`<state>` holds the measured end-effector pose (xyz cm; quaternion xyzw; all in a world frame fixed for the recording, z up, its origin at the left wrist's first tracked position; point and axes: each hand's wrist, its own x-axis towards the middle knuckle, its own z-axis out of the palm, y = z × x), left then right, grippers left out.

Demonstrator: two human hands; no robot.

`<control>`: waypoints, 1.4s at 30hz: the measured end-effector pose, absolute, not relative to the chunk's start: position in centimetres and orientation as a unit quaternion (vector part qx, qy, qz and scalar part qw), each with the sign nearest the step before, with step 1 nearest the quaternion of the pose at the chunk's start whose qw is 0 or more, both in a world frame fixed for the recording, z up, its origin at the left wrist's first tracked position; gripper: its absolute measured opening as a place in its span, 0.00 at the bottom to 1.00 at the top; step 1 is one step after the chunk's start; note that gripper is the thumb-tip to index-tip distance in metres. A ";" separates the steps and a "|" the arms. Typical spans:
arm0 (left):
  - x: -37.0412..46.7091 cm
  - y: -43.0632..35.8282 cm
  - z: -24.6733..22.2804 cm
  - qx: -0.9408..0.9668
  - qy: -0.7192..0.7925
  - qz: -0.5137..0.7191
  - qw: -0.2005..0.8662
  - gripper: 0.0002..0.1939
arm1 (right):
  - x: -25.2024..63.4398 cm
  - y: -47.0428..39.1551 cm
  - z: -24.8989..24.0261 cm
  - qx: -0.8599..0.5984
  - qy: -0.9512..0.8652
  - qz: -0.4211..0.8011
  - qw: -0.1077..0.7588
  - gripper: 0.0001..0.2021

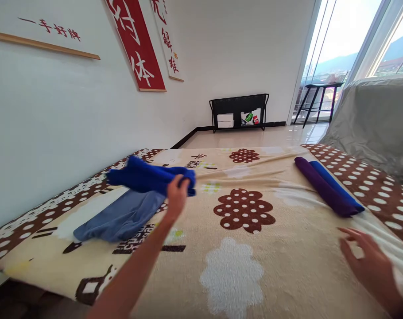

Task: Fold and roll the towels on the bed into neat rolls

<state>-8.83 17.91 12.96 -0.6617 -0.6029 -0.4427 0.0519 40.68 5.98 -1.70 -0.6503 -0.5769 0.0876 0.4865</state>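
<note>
My left hand (178, 191) grips one end of a royal blue cloth (145, 173), which is lifted over the bed and blurred by motion. Partly under it lies a grey-blue cloth (122, 216), loosely bunched on the blanket. At the right, my right hand (367, 257) hovers above the blanket with thumb and fingers apart, holding nothing. Just beyond that hand lie a rolled purple cloth (324, 188) and a rolled blue cloth (336, 181), side by side and touching.
A patterned beige and brown blanket (234, 261) covers the bed. Beyond it, a black rack (239, 106) stands against the wall. To the right are a covered bulky piece (381, 119) and a dark stool (321, 95) by the window. Scrolls (138, 48) hang at the left.
</note>
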 end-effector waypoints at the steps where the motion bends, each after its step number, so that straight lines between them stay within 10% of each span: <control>1: -4.2 17.4 10.7 -0.713 -0.561 -0.420 0.020 0.14 | 38.1 7.1 -1.5 -0.631 -0.604 0.128 0.470 0.21; 8: 9.5 12.0 -0.2 -0.897 -0.331 -0.269 -0.115 0.15 | 25.7 14.3 -3.2 -0.556 -0.684 0.196 0.430 0.26; 17: 6.4 11.8 1.1 -0.866 -0.323 -0.306 -0.228 0.19 | 27.9 10.5 -0.7 -0.376 -0.838 0.113 0.380 0.24; 24: 5.5 11.3 1.8 -0.910 -0.243 -0.323 -0.087 0.17 | 27.3 9.1 0.6 -0.318 -0.869 -0.065 0.373 0.07; 28: 4.4 12.5 1.4 -0.856 -0.336 -0.390 -0.058 0.14 | 28.4 8.9 2.2 -0.324 -0.856 -0.040 0.401 0.18; 42: -1.1 17.8 3.4 -0.725 -0.542 -0.424 -0.039 0.12 | 27.2 9.6 2.5 -0.347 -0.801 0.254 0.416 0.10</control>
